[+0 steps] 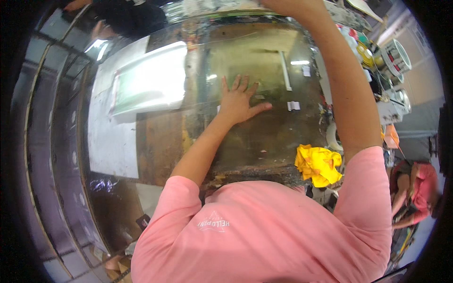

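Observation:
My left hand (239, 100) lies with its fingers spread on a glossy, see-through sheet (255, 137) that covers the worn table. It holds nothing. Around it on the sheet are small pale pieces, among them a whitish tab (293, 105) and a narrow white strip (286, 70). My right arm stretches to the far side, where my right hand (283, 4) is cut off by the upper edge of the picture. Its fingers do not show, nor does anything it may hold. A crumpled yellow cloth (319, 165) sits near my right upper arm.
Left of my hand a bright, shiny rectangular panel (151, 80) rests on a white board (113, 146). Metal shelving bars (30, 122) run down the left side. Buckets (395, 57) and containers crowd the right. Another person (417, 188) is at the right, another (132, 21) at the far left.

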A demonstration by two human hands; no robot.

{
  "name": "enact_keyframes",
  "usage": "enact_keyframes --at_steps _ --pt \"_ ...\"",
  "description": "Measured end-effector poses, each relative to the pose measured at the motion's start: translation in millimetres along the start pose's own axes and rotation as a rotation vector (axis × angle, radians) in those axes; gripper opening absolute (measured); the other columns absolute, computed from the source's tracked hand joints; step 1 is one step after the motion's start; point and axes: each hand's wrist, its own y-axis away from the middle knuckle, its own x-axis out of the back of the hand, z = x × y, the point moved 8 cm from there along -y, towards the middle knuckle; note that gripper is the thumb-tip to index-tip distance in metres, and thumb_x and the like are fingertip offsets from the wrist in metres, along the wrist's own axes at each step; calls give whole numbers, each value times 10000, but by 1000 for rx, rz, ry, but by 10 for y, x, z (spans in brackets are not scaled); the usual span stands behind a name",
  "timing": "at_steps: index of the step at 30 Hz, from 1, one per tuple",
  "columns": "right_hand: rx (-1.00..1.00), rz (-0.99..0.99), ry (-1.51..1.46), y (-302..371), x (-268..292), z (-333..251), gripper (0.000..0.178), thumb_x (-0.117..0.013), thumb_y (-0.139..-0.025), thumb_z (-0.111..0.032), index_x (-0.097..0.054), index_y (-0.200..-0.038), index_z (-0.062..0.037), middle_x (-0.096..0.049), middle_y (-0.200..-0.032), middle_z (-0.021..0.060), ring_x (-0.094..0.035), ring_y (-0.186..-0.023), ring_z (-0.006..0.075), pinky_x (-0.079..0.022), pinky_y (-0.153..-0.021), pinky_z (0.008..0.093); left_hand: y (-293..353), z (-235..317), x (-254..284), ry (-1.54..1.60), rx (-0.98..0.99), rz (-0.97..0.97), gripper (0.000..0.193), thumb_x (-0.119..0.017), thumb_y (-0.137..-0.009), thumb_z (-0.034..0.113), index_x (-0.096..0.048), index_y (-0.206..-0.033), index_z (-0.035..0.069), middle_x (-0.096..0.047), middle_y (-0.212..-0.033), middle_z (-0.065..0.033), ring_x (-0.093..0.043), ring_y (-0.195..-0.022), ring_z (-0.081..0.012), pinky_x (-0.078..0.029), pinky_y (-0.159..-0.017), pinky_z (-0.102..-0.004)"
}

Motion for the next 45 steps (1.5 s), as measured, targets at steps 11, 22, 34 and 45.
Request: enact_keyframes --at_steps 11,22,34,45 --pt "32 60 8 -138 2 59 628 -545 -958 -539 -772 -791 22 -738 -802 270 -739 -853 434 -560 -846 528 -265 782 -447 112 -143 -102 1257 -566 -734 994 -483 -1615 101 -352 -1708 -231 -254 -1605 -466 -79 -1286 -703" --pt "-81 -53 27 -184 -48 120 652 -520 -958 -554 -775 -855 37 -747 -861 287 -740 -881 437 -558 -881 528 -207 859 -474 169 -168 -10 1300 -585 -705 995 -485 -1596 54 -428 -1658 -228 -334 -1565 -472 -173 -1292 -653" --pt "48 99 49 -45 31 -37 648 -540 -966 -566 -766 -823 24 -748 -857 258 -726 -858 433 -547 -817 542 -153 817 -350 213 -161 18 1160 -660 -757 912 -560 -1543 65 -499 -1622 -209 -407 -1542 -412 -244 -1296 -579" --pt "107 4 66 1106 -396 -285 494 -625 -1017 -547 -783 -1048 -80 -748 -914 173 -716 -889 381 -535 -810 515 316 -906 1327 1185 437 402 892 -1005 -713 448 -657 -1374 -39 -772 -1153 -139 -733 -1087 -243 -586 -922 -394"
